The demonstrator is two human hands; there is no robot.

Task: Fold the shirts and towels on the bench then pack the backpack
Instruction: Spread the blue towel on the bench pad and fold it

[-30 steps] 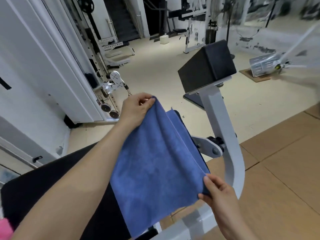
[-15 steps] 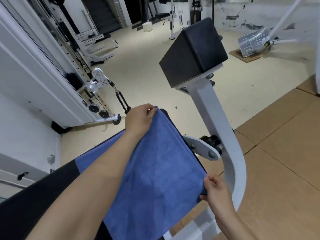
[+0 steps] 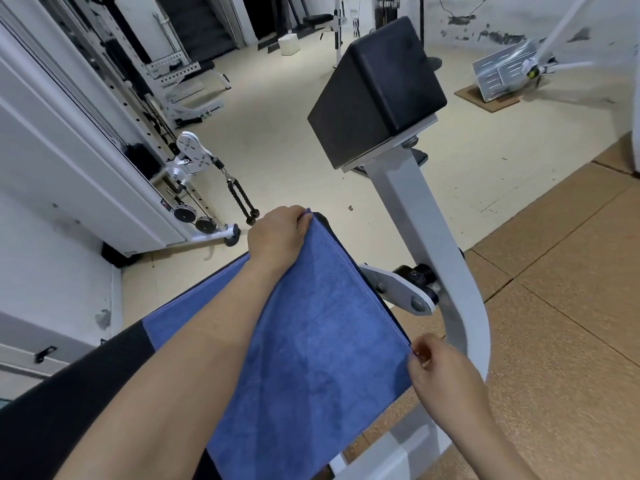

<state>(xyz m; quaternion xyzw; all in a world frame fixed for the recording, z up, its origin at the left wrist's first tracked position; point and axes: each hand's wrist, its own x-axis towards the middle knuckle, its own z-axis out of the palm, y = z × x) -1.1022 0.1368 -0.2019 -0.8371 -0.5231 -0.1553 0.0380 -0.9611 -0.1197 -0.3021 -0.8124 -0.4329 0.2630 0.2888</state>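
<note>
1. Head view: a blue towel [image 3: 311,358] lay spread over the end of the black bench [image 3: 62,420], with its stitched hem running along the bench's end edge.
2. The left grip [image 3: 277,237] (a bare hand, its forearm stretched across the cloth) was clamped on the towel's corner at the far corner of the bench, fingers curled over the hem.
3. The right grip [image 3: 440,372] pinched the hem's other corner at the near right corner of the bench, thumb and fingertips closed together on the cloth.
4. A strip of the towel showed beyond the left forearm, lying flat toward the bench's left edge.
5. Just past the end edge, a white steel post [image 3: 433,237] curved up to a black padded block [image 3: 377,91].
6. Off the bench's left edge stood a cable machine, with its pulley [image 3: 192,157] and a black rope handle [image 3: 239,199] hanging above the cream floor [image 3: 294,133]. Brown mats [image 3: 554,306] covered the floor to the right.
</note>
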